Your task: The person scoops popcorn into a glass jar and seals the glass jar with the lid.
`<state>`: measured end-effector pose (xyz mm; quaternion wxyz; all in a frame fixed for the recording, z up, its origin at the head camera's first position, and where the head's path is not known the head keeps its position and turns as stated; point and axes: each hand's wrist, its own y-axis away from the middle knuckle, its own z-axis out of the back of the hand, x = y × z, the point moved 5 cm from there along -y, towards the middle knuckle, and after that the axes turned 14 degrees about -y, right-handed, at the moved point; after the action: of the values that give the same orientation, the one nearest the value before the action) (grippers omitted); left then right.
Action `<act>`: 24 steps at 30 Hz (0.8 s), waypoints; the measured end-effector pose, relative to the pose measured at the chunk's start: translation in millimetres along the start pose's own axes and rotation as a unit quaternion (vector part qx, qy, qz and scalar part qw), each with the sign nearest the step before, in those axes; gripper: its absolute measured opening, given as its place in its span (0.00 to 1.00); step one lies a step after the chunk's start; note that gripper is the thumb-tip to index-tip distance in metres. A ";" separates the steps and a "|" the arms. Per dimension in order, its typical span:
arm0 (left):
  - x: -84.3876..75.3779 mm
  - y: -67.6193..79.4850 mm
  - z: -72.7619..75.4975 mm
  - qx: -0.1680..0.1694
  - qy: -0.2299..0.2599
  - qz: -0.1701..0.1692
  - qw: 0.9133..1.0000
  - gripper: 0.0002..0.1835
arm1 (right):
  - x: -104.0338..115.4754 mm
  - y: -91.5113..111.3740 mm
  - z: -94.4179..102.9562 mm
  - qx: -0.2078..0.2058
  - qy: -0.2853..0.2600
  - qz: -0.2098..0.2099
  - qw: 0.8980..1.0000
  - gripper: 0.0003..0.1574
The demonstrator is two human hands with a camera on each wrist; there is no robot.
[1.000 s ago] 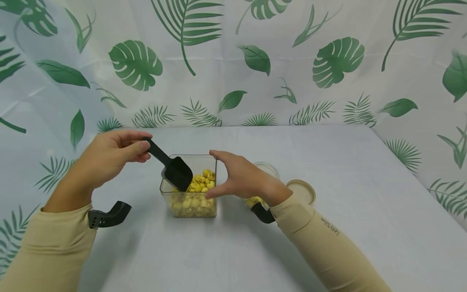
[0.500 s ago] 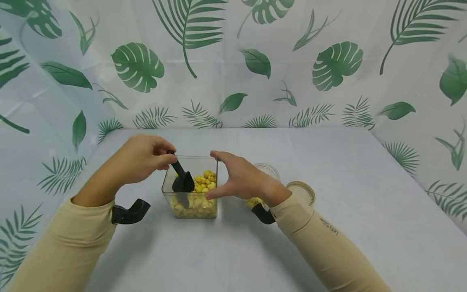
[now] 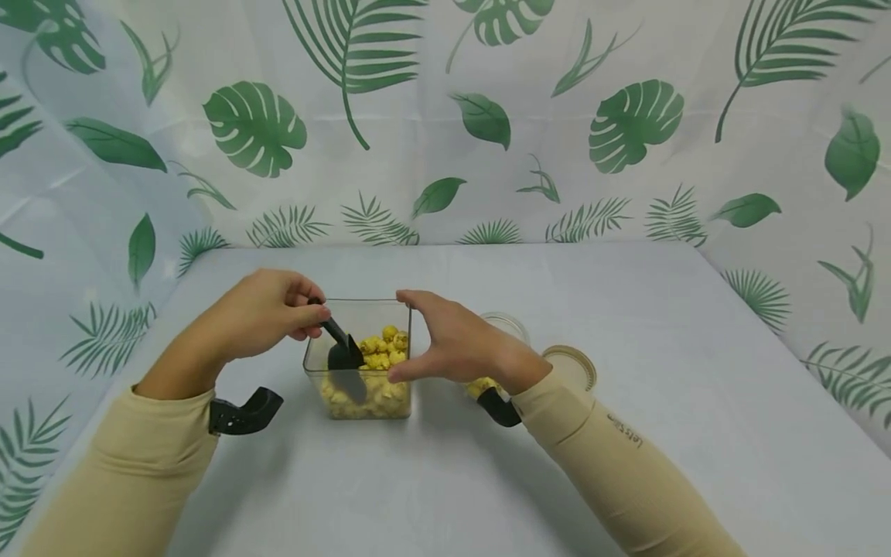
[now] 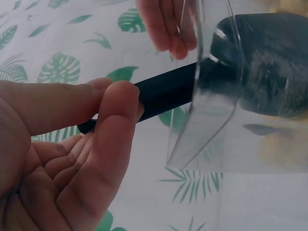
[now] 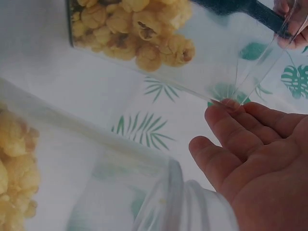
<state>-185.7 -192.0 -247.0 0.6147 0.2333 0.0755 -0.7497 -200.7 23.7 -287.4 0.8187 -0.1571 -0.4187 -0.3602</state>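
Note:
A clear square container point(image 3: 356, 371) holding yellow popcorn point(image 3: 381, 350) stands on the table. My left hand point(image 3: 267, 317) pinches the handle end of a black scoop point(image 3: 344, 357) between thumb and fingers. The scoop slants down into the container's left part, its head seen through the wall in the left wrist view. At the container's right side, my right hand point(image 3: 459, 340) holds it, thumb at the near corner and fingers at the far one. In the right wrist view, the fingertips point(image 5: 214, 115) touch its clear edge.
Behind the right wrist stands a clear round jar point(image 3: 508, 321) with some popcorn in it, partly hidden by the hand. A round lid with a tan rim point(image 3: 592, 370) lies to its right. A leaf-print cloth point(image 3: 445, 155) hangs behind the table.
My left hand moved right and lowered the scoop, so its head went from above the rim down into the container. The right hand stayed in place on the container.

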 end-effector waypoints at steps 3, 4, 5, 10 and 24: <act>4.0 2.2 -1.0 0.015 0.009 -0.005 1.000 0.19 | -0.8 0.0 -0.4 0.000 -0.002 -0.004 1.000 0.66; 6.2 3.3 -0.8 0.017 0.008 -0.007 1.000 0.20 | -1.2 -0.2 -0.5 0.000 -0.003 -0.005 1.000 0.67; 8.0 4.7 -0.6 0.018 0.007 -0.007 1.000 0.21 | -1.5 -0.3 -0.5 0.000 -0.004 -0.005 1.000 0.67; 17.7 11.3 -4.4 0.032 0.019 -0.006 0.999 0.23 | -2.6 -1.3 0.4 0.001 -0.004 -0.004 1.000 0.67; -6.9 -3.0 -19.5 0.086 -0.077 -0.041 0.992 0.17 | -0.9 -1.4 0.3 0.000 -0.011 -0.007 1.000 0.67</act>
<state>-182.6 -177.3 -261.6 0.5654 0.2237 -0.0274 -0.7934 -202.2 23.3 -287.9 0.8114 -0.1580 -0.4286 -0.3647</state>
